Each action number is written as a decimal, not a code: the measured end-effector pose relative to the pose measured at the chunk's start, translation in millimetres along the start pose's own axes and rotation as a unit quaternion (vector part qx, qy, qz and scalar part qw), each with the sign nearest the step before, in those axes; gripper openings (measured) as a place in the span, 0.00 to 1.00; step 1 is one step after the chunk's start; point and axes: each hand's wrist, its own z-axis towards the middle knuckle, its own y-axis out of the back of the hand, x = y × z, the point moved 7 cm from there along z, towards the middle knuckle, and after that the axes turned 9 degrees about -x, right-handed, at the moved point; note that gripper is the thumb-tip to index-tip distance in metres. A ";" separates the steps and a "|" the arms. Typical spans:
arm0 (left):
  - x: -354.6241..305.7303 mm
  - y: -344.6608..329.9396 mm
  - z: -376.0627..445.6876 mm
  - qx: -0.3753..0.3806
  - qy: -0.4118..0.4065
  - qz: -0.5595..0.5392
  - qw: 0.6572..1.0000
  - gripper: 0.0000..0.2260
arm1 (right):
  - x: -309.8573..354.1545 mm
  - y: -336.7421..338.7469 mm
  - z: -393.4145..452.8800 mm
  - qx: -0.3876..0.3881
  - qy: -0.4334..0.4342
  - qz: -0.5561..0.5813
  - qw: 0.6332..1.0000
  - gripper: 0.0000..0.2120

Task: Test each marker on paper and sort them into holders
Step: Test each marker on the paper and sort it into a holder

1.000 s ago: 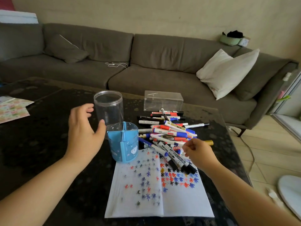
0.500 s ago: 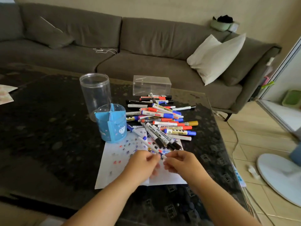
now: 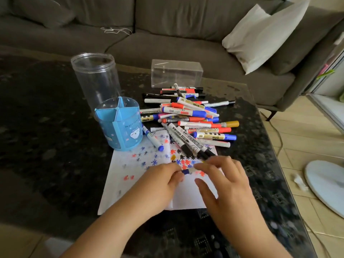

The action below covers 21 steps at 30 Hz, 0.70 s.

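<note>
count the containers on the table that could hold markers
3: a clear jar at back left, a blue divided pen holder in front of it touching the paper's corner, and a clear box behind the marker pile.

Table (image 3: 46, 112): my glossy dark speckled stone-look top | paper (image 3: 130, 183): matt white sheet | tall jar (image 3: 95, 79): clear smooth plastic | blue holder (image 3: 121, 127): translucent plastic | markers (image 3: 188, 116): glossy plastic barrels | sofa (image 3: 167, 43): matt grey upholstery
</note>
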 end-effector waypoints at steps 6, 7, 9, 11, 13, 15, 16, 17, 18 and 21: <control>-5.4 -17.6 -3.6 0.075 -0.089 0.043 0.992 0.09 | 1.3 -41.9 -22.1 0.138 0.137 -0.030 0.981 0.08; -2.2 -18.2 -3.2 0.082 -0.082 0.042 0.992 0.10 | 3.0 -43.9 -24.5 0.154 0.140 -0.027 0.978 0.07; 2.4 -15.9 -4.3 0.103 -0.068 0.037 0.992 0.13 | 9.1 -40.3 -23.7 0.167 0.133 -0.020 0.977 0.06; 3.8 -12.3 -6.8 0.126 -0.068 0.048 0.988 0.12 | 14.7 -35.9 -22.9 0.167 0.134 -0.008 0.977 0.06; 5.6 -9.5 -10.5 0.140 -0.068 0.067 0.986 0.11 | 18.9 -33.6 -22.3 0.187 0.120 0.013 0.975 0.10; 7.9 -9.0 -12.9 0.151 -0.068 0.074 0.983 0.11 | 21.2 -33.4 -24.3 0.205 0.112 0.038 0.972 0.13; 9.1 -9.4 -13.6 0.157 -0.067 0.071 0.983 0.11 | 22.0 -33.4 -25.3 0.214 0.108 0.048 0.970 0.13; 10.4 -9.3 -14.4 0.161 -0.065 0.068 0.982 0.12 | 22.2 -33.2 -25.6 0.221 0.107 0.049 0.968 0.13; 12.0 -8.8 -14.6 0.160 -0.064 0.067 0.983 0.13 | 21.7 -32.5 -25.2 0.220 0.111 0.043 0.968 0.14; 15.0 -4.8 -12.4 0.139 -0.062 0.044 0.987 0.13 | 17.9 -31.1 -23.2 0.222 0.107 0.020 0.969 0.17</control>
